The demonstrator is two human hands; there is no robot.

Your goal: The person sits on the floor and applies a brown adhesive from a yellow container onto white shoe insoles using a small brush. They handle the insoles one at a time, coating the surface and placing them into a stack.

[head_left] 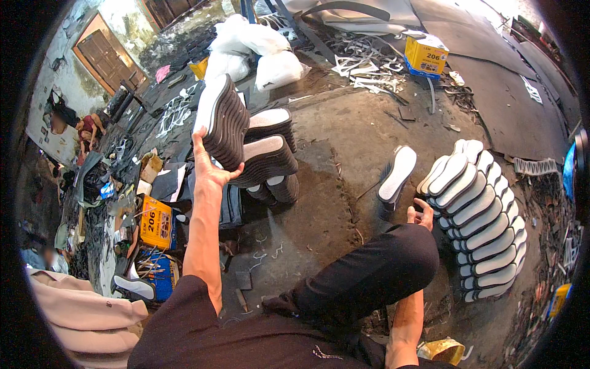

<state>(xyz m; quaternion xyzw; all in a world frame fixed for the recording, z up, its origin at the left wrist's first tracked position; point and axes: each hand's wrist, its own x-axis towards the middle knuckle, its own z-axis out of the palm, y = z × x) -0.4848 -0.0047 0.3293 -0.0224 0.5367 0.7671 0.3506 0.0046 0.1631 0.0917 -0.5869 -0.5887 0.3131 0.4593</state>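
My left hand [212, 174] grips a stack of shoe soles [228, 126], white on top with dark wavy edges, its thumb and fingers at the stack's near end. Right beside it, more sole stacks [270, 161] rest on the ground, some partly hidden behind others. My right hand [421, 215] is past my bent knee, fingers loosely bent and apart, with nothing visible in them. Just beyond it lies a single white-topped sole [398, 172]. To its right, overlapping rows of white-and-black soles [482, 215] fan out in a curve on the ground.
White bulging sacks [261, 46] stand at the back. A yellow-and-blue box [426, 55] sits beside white offcuts [365, 64]; another yellow box [157, 221] and a blue container of tools [157, 270] are on the left. Dark sheets [485, 80] cover the far right. Another person [90, 129] crouches far left.
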